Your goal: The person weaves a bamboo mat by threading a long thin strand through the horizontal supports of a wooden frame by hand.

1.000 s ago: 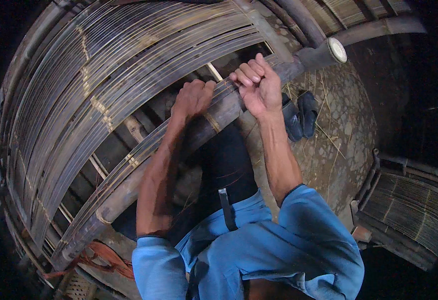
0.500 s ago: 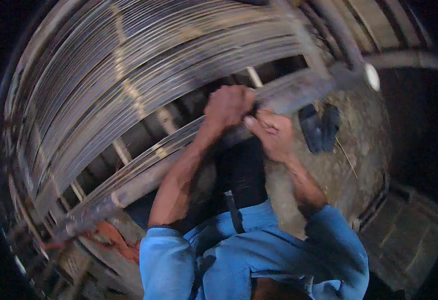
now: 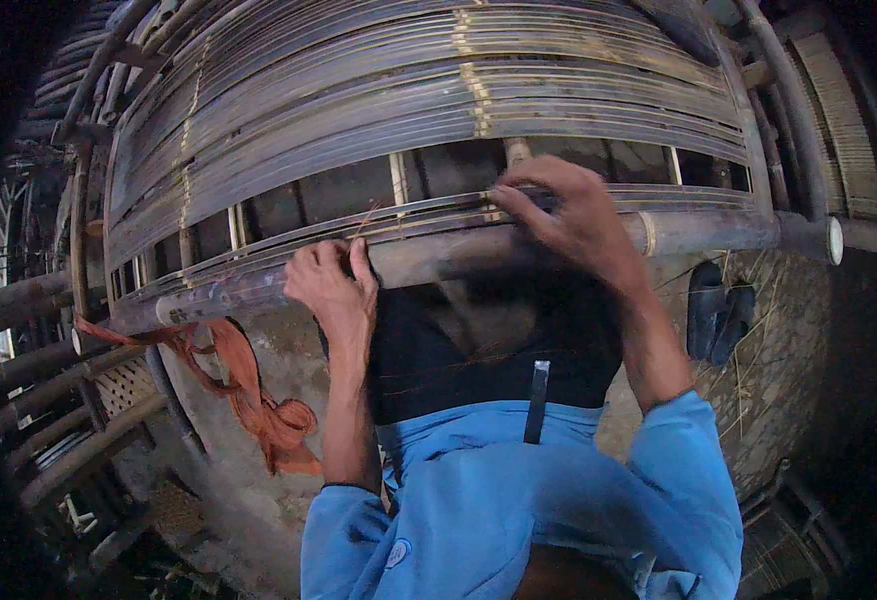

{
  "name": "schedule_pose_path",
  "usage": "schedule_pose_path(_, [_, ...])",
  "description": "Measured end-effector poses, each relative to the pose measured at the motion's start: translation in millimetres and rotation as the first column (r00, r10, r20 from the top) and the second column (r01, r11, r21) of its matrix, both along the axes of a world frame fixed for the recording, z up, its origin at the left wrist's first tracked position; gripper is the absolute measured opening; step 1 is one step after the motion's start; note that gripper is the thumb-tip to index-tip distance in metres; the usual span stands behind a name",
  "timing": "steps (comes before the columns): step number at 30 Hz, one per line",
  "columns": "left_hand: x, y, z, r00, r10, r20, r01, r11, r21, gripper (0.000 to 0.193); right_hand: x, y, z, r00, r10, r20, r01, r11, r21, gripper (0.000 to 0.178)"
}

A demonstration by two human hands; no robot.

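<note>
A frame of bamboo slats (image 3: 299, 120) lies across in front of me, its thin strips crossed by rows of pale bindings (image 3: 476, 85). Along its near side runs a thick bamboo pole (image 3: 714, 232). My left hand (image 3: 334, 285) rests against this pole, thumb and fingers closed together, and a thin reddish-brown strand (image 3: 370, 215) sticks up from the pinch. Farther right, my right hand (image 3: 574, 205) is bent over the nearest narrow strips (image 3: 419, 208), its thumb and forefinger closed beside a binding. Whatever that hand pinches is too small to make out.
An orange-brown cloth strip (image 3: 249, 385) hangs from the pole's left end. Dark sandals (image 3: 719, 315) lie on the ground at right. More bamboo poles (image 3: 84, 365) are stacked at left, and a slatted bamboo piece (image 3: 834, 120) stands at far right.
My hands were close together at the pole and are now apart, the left lower to the left, the right over the strips. The view has turned, levelling the slats.
</note>
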State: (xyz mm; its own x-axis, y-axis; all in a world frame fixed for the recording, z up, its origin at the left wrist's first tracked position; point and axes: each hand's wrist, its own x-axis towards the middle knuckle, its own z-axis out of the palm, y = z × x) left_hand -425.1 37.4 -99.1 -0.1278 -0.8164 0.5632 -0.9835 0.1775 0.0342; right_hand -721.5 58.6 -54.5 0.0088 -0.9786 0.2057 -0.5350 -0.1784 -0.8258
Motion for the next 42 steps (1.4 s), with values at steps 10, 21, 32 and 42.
schedule_pose_path(10, [47.1,34.8,69.2,0.724,0.125,-0.679,0.450,0.661,0.601,0.019,46.5,-19.4,3.7,0.975,0.049,-0.219,0.010,0.966,0.260,0.051])
schedule_pose_path(21, [98.9,46.0,141.4,0.170,-0.440,-0.882,0.983,0.134,0.122,0.023,70.1,-40.8,-25.6,0.949,0.003,-0.315,0.128,0.910,0.395,0.050])
schedule_pose_path(32, [176.7,81.5,136.2,-0.074,-0.137,-0.988,0.997,-0.028,-0.071,0.030,90.6,-36.8,-37.9,0.815,-0.163,-0.557,0.330,0.920,0.213,0.044])
schedule_pose_path(42, [200.9,108.7,128.6,0.043,-0.161,-0.986,0.979,0.204,0.010,0.029,163.0,-8.6,0.4,0.896,0.196,-0.399,-0.273,0.950,-0.148,0.037])
